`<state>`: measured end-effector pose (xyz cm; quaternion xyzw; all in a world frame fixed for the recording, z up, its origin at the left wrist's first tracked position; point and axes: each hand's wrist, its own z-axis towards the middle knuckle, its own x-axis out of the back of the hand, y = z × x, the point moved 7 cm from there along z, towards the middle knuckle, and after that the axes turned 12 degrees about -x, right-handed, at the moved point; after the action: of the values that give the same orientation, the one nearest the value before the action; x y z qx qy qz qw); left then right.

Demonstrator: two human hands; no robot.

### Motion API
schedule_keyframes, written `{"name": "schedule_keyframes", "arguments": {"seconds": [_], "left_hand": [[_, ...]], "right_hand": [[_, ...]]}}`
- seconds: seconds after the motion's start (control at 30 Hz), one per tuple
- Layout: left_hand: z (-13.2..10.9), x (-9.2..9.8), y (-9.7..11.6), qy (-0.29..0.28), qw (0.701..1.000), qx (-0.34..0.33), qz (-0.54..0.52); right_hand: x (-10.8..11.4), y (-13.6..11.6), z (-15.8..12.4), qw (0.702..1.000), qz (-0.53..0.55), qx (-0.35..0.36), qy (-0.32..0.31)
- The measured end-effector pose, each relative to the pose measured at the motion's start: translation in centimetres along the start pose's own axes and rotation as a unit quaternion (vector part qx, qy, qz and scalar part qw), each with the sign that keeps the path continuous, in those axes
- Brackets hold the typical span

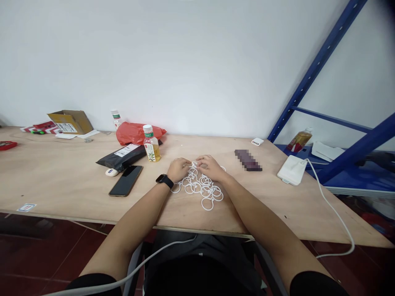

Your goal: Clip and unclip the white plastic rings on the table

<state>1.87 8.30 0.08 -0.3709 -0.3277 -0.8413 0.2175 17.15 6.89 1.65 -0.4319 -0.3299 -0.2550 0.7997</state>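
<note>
White rings (202, 190), linked into a loose tangle, lie on the pale plywood table (61, 181) straight ahead of the person, near its front edge. Both hands sit at the far end of that tangle. The left hand (178, 168), with a black watch (164, 180) on its wrist, and the right hand (211, 166) rest knuckles-up on the wood, fingers curled in. Their fingertips meet over the farthest part of the white rings and pinch it from either side (how many loops each hand grips is too small to tell). Left of the left forearm a dark phone (126, 181) lies flat with its screen up, and a small white oval thing (111, 172) sits just beyond its far corner. Behind these lies a black parcel (121, 157) with a white label. A bottle (151, 144) of yellow drink stands upright at the parcel's right end, and a red bag (135, 132) lies behind both. Far left, by the wall, is an open cardboard box (71, 121). Right of the hands lies a blurred dark oblong (247, 160), and near the table's right end is a white power bank (291, 169), whose white cable (327, 201) trails off the edge. A blue rack (324, 61) stands at the right.
</note>
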Motion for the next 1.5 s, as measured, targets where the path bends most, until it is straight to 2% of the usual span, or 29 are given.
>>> {"name": "schedule_keyframes", "arguments": {"seconds": [0.07, 0.13, 0.23, 0.37, 0.53, 0.63, 0.87, 1.03, 1.17, 1.27, 1.37, 1.5], "left_hand": [[-0.1, -0.2, 0.2, -0.030, 0.999, 0.006, 0.017], [-0.2, -0.3, 0.4, -0.056, 0.998, 0.011, 0.032], [-0.4, -0.6, 0.9, -0.086, 0.995, 0.007, 0.041], [-0.5, -1.0, 1.1, -0.105, 0.994, -0.004, 0.042], [-0.6, -1.3, 0.7, -0.096, 0.994, 0.001, 0.060], [-0.6, -1.4, 0.4, -0.097, 0.993, 0.009, 0.066], [-0.6, -1.0, 0.6, -0.076, 0.992, 0.009, 0.099], [-0.6, -0.5, 0.6, -0.063, 0.992, 0.026, 0.102], [-0.3, -0.1, 0.9, -0.019, 0.998, 0.007, 0.063], [-0.1, 0.2, 1.0, 0.021, 1.000, -0.004, 0.003], [0.1, 0.1, 1.2, 0.049, 0.996, -0.020, -0.070], [0.0, -0.7, 1.3, 0.036, 0.990, -0.011, -0.139]], "right_hand": [[0.9, 1.0, 0.2, 0.997, -0.033, -0.036, 0.053], [1.4, 1.9, 0.3, 0.992, -0.074, -0.070, 0.074], [1.3, 2.6, 0.2, 0.990, -0.092, -0.084, 0.059], [0.2, 2.1, 0.1, 0.996, -0.077, -0.042, 0.012], [-1.5, 1.0, -0.2, 0.993, -0.092, -0.014, -0.068], [-1.8, 0.8, -0.3, 0.992, -0.090, -0.018, -0.089], [-1.5, 1.7, 0.0, 0.995, -0.069, -0.051, -0.059], [-1.5, 1.4, 0.0, 0.994, -0.087, -0.052, -0.048], [-1.1, 1.0, 0.0, 0.994, -0.080, -0.065, -0.033], [-0.7, 0.9, 0.2, 0.997, -0.026, -0.077, -0.017], [-0.5, 1.5, 0.2, 0.989, 0.083, -0.121, -0.003], [-0.7, 2.0, 0.2, 0.973, 0.166, -0.161, 0.003]]}}
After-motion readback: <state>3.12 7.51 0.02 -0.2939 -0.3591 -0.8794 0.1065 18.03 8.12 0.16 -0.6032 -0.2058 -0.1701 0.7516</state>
